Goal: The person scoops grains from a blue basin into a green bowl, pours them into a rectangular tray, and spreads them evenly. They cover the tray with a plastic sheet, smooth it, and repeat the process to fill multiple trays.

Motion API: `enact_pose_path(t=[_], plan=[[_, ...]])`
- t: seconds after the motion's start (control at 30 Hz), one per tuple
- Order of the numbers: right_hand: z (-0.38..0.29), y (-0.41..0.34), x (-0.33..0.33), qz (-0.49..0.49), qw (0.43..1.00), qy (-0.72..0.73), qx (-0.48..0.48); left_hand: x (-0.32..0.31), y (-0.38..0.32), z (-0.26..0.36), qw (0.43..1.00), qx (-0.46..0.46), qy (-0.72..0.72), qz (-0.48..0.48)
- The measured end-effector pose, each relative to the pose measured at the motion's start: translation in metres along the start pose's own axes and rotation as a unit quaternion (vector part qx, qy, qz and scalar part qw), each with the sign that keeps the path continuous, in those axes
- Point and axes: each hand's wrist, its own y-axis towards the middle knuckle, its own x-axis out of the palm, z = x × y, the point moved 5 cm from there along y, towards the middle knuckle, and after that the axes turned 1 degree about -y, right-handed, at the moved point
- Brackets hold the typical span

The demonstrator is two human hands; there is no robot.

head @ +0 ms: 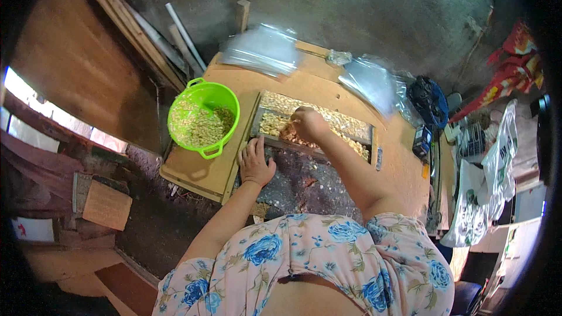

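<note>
On the table lies a dark framed tray (375, 142) with two long rows of pale, grain-like pieces (355, 128). My right hand (309, 123) is over the nearer row, knuckles up; its fingertips are hidden, so what it holds cannot be told. Beside it in that row lies a reddish-brown patch (293, 135). My left hand (257, 162) rests flat with fingers spread at the near left edge of the frame, on a dark speckled board (298, 175). To its left, a bright green plastic colander-like basin (235, 101) with two handles holds more of the pale pieces.
Stacked clear plastic sheets or bags (263, 50) lie at the table's back, with more clear plastic (369, 81) to the right. A blue basket (440, 105) with a black bag, a small dark box (421, 141) and hanging plastic bags (470, 202) are at the right. Wooden planks (127, 22) lean back left.
</note>
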Motion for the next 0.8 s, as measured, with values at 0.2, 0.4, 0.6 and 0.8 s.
enact_pose_path(t=[0.2, 0.4, 0.6, 0.8], plan=[[0.027, 0.007, -0.014, 0.004, 0.997, -0.019, -0.07, 0.0, 0.001, 0.003, 1.0, 0.001, 0.018, -0.002], [0.03, 0.027, 0.037, -0.128, 0.988, -0.011, -0.082, -0.003, 0.0, 0.007, 0.999, -0.005, 0.044, 0.006], [0.063, -0.016, 0.007, -0.108, 0.993, -0.037, -0.019, -0.005, 0.002, 0.007, 0.999, -0.02, 0.041, -0.026], [0.079, -0.083, -0.045, -0.092, 0.991, -0.097, 0.026, -0.004, 0.002, 0.008, 0.998, -0.024, 0.036, -0.035]])
